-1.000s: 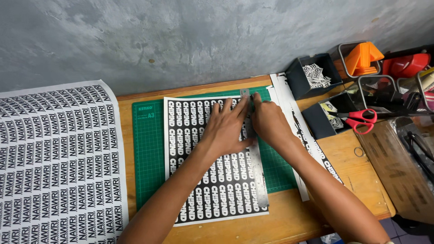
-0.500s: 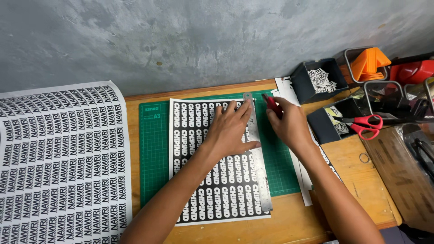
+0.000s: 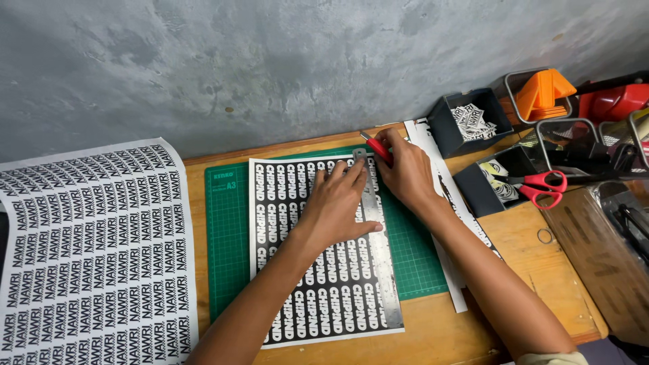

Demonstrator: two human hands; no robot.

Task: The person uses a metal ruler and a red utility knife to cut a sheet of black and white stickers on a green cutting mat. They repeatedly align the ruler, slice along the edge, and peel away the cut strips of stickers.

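Right hand [image 3: 405, 172] has slid up to the ruler's [image 3: 378, 257] twelve-o'clock end, gripping the red knife [image 3: 376, 147]; left hand [image 3: 338, 203] flat, pressing the ruler, which runs twelve-to-six.

Left hand [image 3: 338, 203] lies flat, palm down, fingers spread toward twelve o'clock. Right hand [image 3: 404, 169], at its two o'clock, is curled in a grip; both forearms run back toward six.

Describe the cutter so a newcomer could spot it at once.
Start at the green cutting mat on the wooden desk, then follow the steel ruler up the sticker sheet's right edge. At its top end, the right hand pinches the cutter: slim, red, far smaller than the red-handled scissors to the right.
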